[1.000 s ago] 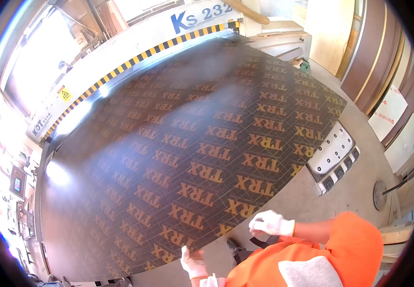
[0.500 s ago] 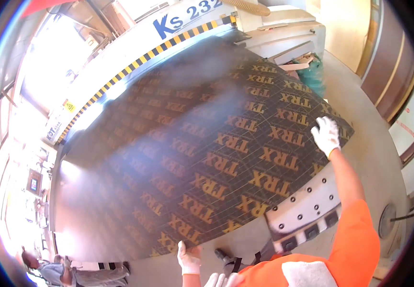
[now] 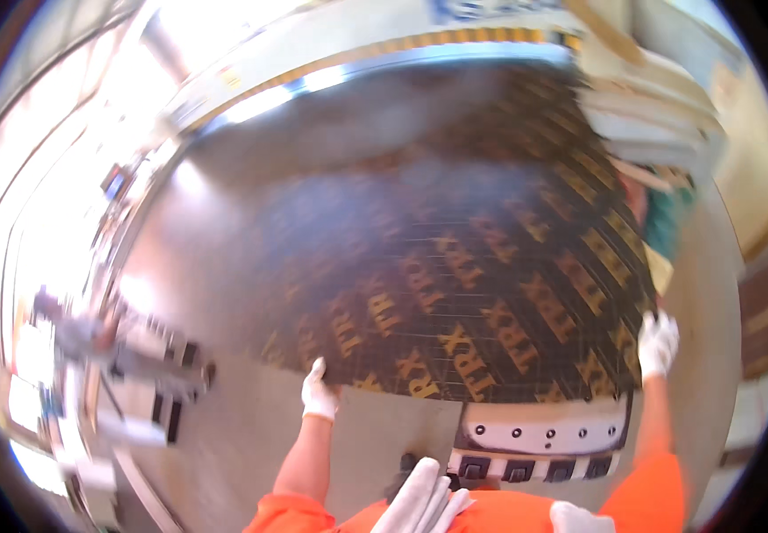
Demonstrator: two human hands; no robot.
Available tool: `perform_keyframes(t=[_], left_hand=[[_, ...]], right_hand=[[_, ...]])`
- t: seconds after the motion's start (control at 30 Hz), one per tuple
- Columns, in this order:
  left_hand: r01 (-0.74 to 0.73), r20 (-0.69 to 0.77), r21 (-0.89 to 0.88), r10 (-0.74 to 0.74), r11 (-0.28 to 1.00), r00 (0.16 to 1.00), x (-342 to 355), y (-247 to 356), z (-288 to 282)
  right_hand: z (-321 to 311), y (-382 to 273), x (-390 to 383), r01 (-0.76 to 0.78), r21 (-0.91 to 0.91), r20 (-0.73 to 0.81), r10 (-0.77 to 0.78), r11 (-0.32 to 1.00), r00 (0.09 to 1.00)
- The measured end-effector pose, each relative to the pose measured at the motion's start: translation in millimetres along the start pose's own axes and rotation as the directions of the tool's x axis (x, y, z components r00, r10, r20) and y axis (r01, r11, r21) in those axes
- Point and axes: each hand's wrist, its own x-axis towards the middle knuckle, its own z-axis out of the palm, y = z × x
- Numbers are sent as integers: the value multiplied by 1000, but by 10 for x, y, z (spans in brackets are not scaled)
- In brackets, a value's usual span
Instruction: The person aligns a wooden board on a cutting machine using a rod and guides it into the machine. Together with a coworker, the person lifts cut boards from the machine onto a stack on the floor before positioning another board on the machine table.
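A large dark brown film-faced plywood sheet [image 3: 455, 266] with rows of gold lettering lies flat across the middle. My left hand [image 3: 320, 391], in a white work glove, grips its near edge, with the thumb on top and the fingers hidden underneath. My right hand [image 3: 658, 345], gloved alike, is closed around the sheet's right edge close to the near corner. The far side of the sheet runs up to a white machine beam [image 3: 313, 67] with a yellow-and-black striped strip. Pale spare gloves [image 3: 419, 499] hang at my front.
Below the sheet's near edge, a support table [image 3: 544, 426] with round rollers juts out towards me. A green bin [image 3: 668, 213] with offcuts stands beyond the right edge. Another person [image 3: 122, 346], blurred, stands to the left beside machinery. Grey floor [image 3: 384, 426] shows between.
My right hand has gone from lying on top of the sheet to gripping its right edge. My left hand stays on the near edge. The view has turned, and the sheet appears rotated.
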Motion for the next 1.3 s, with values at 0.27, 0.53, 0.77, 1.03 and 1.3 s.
perform_keyframes(t=[0.27,0.53,0.77,1.03,1.3], left_hand=[[11,-128,135,6,991,992,322,-89,106],[74,-176,348,-12,934,984,102,-527,269],[206,-44,497,-212,843,976,-1360,-2150,323],[496,230,424,-619,758,751,-3368,-2846,-186],[497,-25,409,-535,765,844,-4818,-2419,-1073]], right_hand=[[276,814,-612,-128,-117,-26,125,985,992],[423,1141,-1309,-120,-14,-42,119,993,992],[488,1638,-1387,-705,670,708,86,233,701],[-143,1656,-2331,-668,744,668,-12,8,744],[-1484,1472,-3950,-766,431,849,74,476,524]])
